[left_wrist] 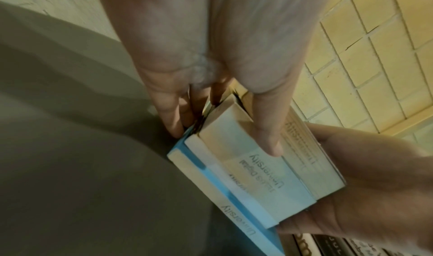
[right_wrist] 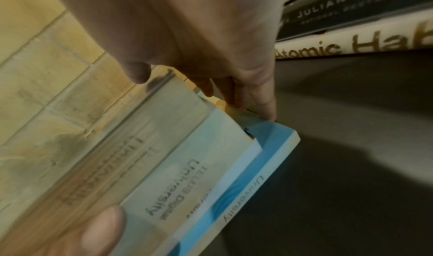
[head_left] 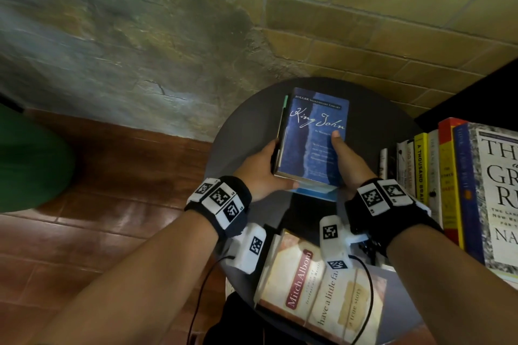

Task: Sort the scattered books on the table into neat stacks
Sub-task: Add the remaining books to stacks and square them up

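Squaring a small stack w/ the King John paperback on top, centre of frame on the round dark table. Left hand & right hand clamp opposite sides, fingers curled on the edges, thumbs on it, prob. to align them. Have a Little Faith book lies lower centre; shelved books at right.
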Tool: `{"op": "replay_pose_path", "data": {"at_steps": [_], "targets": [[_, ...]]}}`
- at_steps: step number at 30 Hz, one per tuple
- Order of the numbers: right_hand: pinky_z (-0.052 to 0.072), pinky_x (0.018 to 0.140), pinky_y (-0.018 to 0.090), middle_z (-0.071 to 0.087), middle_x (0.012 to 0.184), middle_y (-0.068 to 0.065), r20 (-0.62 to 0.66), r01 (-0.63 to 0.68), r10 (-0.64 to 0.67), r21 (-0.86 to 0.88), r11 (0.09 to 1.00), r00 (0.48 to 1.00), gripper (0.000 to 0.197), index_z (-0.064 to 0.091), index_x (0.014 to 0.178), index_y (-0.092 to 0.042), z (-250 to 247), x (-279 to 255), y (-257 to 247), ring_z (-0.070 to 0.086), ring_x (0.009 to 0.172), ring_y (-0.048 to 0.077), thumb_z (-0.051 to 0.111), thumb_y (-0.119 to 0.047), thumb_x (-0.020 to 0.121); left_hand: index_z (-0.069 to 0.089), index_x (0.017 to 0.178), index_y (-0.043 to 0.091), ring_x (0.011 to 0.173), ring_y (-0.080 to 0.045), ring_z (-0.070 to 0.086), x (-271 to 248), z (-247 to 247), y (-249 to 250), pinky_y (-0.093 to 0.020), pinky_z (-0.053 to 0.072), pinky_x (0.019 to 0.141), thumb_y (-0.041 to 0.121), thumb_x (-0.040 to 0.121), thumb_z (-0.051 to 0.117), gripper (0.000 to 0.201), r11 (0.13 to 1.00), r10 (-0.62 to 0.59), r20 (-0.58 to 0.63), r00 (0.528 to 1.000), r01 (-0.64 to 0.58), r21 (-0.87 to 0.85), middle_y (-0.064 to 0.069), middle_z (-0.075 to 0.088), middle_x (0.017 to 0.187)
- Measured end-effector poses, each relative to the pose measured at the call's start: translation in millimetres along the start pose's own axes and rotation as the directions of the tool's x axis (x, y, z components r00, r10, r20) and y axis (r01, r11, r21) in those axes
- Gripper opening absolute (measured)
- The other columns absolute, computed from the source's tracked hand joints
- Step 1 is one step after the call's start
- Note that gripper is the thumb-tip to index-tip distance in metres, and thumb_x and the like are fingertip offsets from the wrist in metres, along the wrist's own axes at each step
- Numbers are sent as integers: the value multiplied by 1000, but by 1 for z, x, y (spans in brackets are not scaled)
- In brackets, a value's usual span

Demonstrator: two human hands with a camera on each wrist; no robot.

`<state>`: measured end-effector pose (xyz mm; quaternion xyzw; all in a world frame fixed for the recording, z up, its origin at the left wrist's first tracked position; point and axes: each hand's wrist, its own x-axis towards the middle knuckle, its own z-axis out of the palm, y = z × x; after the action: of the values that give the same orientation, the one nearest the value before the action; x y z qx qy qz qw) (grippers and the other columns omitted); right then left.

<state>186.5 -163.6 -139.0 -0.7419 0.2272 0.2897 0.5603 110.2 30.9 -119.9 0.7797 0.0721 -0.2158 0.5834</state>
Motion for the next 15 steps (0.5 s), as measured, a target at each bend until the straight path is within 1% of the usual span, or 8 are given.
{"op": "replay_pose_path", "data": {"at_steps": [1, 2, 5, 8, 9, 12, 13, 15], "targets": [[37, 109, 50, 61, 130, -2, 15, 4, -4, -23, 1000, 1000, 120, 52, 132, -31, 0, 3, 3, 58, 119, 24, 54, -98, 32, 31, 147, 28, 117, -6, 56, 0, -2, -1, -27, 43, 102, 26, 71, 83, 92, 1000, -3, -1, 1000, 3, 8, 8, 59, 132], [38, 108, 50, 62, 128, -2, 14, 8, -8, -37, 999, 1000, 118, 52, 131, -32, 4, -2, 0, 59, 118, 25, 54, -97, 33, 30, 147, 28, 118, -7, 56, 0, -2, -2, -28, 43, 103, 27, 71, 83, 92, 1000, -7, -1, 1000, 7, 19, 7, 59, 132], [42, 105, 49, 66, 121, 2, 14, 0, 0, -46, 999, 1000, 100, 55, 126, -29, 9, -12, -4, 63, 111, 27, 55, -88, 46, 30, 147, 29, 118, -9, 57, -2, -2, -5, -31, 44, 104, 28, 72, 83, 91, 999, -14, -7, 1000, 14, 34, 7, 60, 132], [39, 108, 49, 63, 126, 3, 20, 12, -11, -86, 996, 1000, 106, 54, 129, -26, 10, -11, -4, 59, 116, 27, 51, -91, 44, 30, 145, 29, 118, -8, 56, -6, 1, -5, -27, 43, 101, 27, 74, 81, 87, 999, -4, -15, 1000, 4, 42, 6, 59, 133], [39, 108, 48, 63, 125, 3, 24, 15, -13, -95, 995, 1000, 102, 56, 126, -26, 9, -10, -4, 59, 115, 27, 50, -90, 48, 30, 145, 29, 118, -9, 56, -6, 1, -4, -25, 43, 100, 27, 75, 81, 86, 999, -1, -18, 1000, 2, 45, 6, 59, 133], [41, 104, 44, 67, 110, 4, 52, -3, 8, -103, 995, 999, 64, 58, 102, -27, 11, -20, -11, 64, 101, 26, 49, -78, 65, 31, 145, 27, 119, -11, 56, -8, 2, -4, -27, 44, 100, 28, 75, 81, 85, 998, -3, -12, 1000, 3, 60, 5, 59, 133], [42, 104, 45, 67, 111, 6, 50, -8, 13, -104, 994, 999, 58, 58, 99, -27, 11, -22, -11, 64, 102, 27, 50, -76, 69, 31, 145, 27, 120, -11, 56, -9, 2, -4, -27, 44, 100, 28, 75, 81, 86, 998, -5, -5, 1000, 6, 68, 5, 59, 133], [42, 105, 49, 65, 120, 9, 52, -8, 14, -116, 993, 999, 48, 58, 102, -26, 11, -27, -10, 62, 109, 30, 48, -69, 82, 30, 145, 26, 121, -12, 56, -11, 3, -5, -28, 43, 101, 30, 75, 80, 87, 997, -9, 3, 1000, 8, 82, 4, 58, 134]]}}
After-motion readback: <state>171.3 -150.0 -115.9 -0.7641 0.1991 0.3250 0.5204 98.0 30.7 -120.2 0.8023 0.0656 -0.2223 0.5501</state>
